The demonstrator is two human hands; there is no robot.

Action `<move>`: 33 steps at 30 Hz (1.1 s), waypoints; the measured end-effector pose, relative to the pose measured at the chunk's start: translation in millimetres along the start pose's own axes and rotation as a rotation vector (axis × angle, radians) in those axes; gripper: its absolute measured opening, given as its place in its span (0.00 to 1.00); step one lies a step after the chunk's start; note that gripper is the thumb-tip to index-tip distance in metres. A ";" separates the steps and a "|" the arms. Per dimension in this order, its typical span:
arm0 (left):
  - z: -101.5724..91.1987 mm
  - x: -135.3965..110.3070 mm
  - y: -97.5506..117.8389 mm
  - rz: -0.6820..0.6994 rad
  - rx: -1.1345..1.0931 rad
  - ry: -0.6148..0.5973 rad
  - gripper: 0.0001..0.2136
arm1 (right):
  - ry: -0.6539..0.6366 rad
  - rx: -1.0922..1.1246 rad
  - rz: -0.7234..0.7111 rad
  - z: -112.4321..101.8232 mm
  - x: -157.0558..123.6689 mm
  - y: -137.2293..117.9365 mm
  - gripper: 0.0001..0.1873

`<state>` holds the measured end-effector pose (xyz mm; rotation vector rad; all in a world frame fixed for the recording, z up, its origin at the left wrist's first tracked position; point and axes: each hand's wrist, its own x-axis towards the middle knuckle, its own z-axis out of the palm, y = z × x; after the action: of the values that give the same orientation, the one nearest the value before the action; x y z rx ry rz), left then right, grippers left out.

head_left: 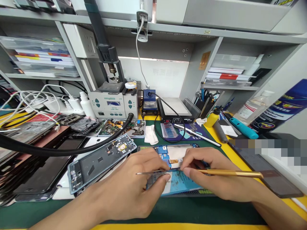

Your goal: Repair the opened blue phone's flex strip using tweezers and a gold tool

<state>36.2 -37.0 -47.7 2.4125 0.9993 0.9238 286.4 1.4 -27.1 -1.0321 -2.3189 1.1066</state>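
My left hand (141, 182) pinches tweezers (151, 173) between thumb and fingers; their pointed metal tail sticks out to the left. In my closed right hand (211, 169) lies a slim gold-handled tool (232, 173), its thick end pointing right and its working tip hidden by the fingers. Both hands meet at the lower edge of an opened phone (176, 155) with a blue circuit board and a silver plate. In front of it, partly under my fingers, is a light blue panel (185, 182) with a whitish patch. Phone and panel lie on a dark mat (203, 192).
A bare phone frame (100, 163) leans on other parts at left, beside stacked phones (48, 163). A black hose (72, 150) crosses from the hot-air station (115, 103). Behind are a parts tray (122, 128), a heating plate (176, 108) and a white stick tool (198, 134). Bottles (255, 105) stand right.
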 end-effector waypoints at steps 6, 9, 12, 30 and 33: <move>-0.5 0.3 2.4 -0.017 -0.002 -0.020 0.06 | 0.004 0.012 0.004 0.4 0.4 -1.2 0.06; -0.8 -0.1 1.6 -0.020 -0.009 -0.019 0.06 | 0.005 0.008 0.008 0.4 0.5 -2.2 0.06; -0.8 -0.1 0.1 -0.009 -0.016 -0.015 0.06 | 0.006 0.002 0.007 0.4 0.4 -2.7 0.06; -0.3 3.7 1.4 0.002 -0.066 -0.027 0.07 | 0.023 0.008 -0.042 -0.8 -1.6 -2.2 0.06; -0.3 3.5 1.6 -0.015 -0.064 -0.032 0.07 | 0.029 -0.006 -0.036 -0.4 -0.9 -3.2 0.06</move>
<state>38.7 -35.5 -45.1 2.3562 0.9605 0.8948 285.8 -0.5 -24.3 -0.9983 -2.3096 1.0648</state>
